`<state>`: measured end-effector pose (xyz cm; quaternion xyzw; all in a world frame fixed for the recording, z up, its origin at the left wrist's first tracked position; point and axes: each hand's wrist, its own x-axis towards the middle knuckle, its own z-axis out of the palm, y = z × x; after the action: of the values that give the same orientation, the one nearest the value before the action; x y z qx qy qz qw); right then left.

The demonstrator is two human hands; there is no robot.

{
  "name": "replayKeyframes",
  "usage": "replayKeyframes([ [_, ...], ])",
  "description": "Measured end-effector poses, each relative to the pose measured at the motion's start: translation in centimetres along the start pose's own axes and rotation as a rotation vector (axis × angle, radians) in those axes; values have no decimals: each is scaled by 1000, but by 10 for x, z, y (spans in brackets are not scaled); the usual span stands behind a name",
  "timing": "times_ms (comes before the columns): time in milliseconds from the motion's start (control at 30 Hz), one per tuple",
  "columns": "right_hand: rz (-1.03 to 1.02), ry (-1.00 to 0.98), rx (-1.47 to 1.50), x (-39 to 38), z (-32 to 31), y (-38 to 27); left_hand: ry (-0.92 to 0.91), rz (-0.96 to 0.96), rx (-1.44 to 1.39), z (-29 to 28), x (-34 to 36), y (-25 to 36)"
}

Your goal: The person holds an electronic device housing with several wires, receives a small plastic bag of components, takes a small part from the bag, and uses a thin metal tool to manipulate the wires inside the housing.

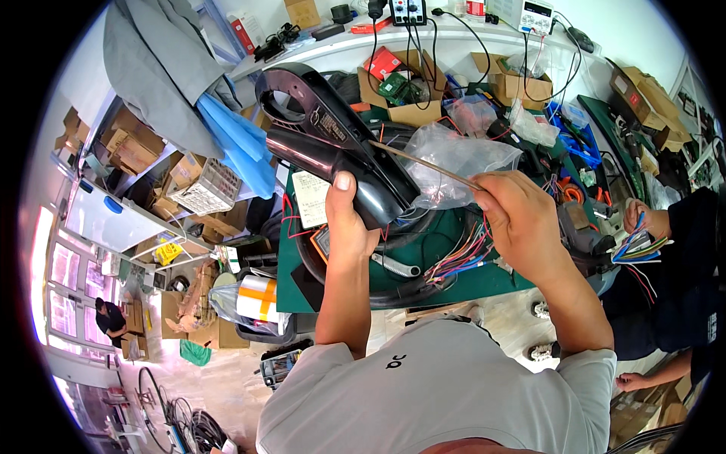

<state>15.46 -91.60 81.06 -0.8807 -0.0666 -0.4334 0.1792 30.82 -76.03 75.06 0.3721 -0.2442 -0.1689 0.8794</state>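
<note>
My left hand (346,223) is closed around a glossy black charging gun (325,144) with a looped handle, lifted above the green bench mat and tilted with its loop to the far left. The thumb presses on its lower barrel. A long thin screwdriver (431,166) is pinched in my right hand (518,216), its grip hidden in the fingers. The shaft's tip meets the seam along the gun's right side. Beneath, a thick black cable ends in several coloured wires (461,253). A clear plastic bag (454,163) and an adjustable wrench (395,265) lie nearby.
The green mat (295,261) carries a paper sheet (310,198) at left. Open cardboard boxes (412,112) and a blue bin (578,140) stand behind. A power supply (533,17) sits on the back shelf. At right, a co-worker's hand (649,219) holds a bundle of coloured wires.
</note>
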Motion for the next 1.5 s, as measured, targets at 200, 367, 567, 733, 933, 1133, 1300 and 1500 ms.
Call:
replayKeyframes([
  [200, -42, -18, -38, -21, 7, 11, 4, 7, 51, -11, -6, -6],
  [367, 779, -290, 930, -54, 13, 12, 99, 136, 201, -13, -16, -8],
  [567, 951, -530, 1234, -82, 15, 19, -12, 42, 272, -32, -28, -12],
  [733, 894, -462, 1180, -91, 20, 16, -69, 11, 365, -32, -35, -20],
  [933, 724, -248, 945, -105, 27, 11, -63, 6, 404, -28, -39, -26],
  [1133, 613, -221, 638, -98, 13, 0, -67, -4, 379, -25, -39, -31],
  [1300, 506, -63, 491, -110, 22, 2, -114, 6, 404, -20, -39, -32],
  [1500, 215, -11, -163, -119, 29, 0, -81, -34, 430, -24, -39, -38],
])
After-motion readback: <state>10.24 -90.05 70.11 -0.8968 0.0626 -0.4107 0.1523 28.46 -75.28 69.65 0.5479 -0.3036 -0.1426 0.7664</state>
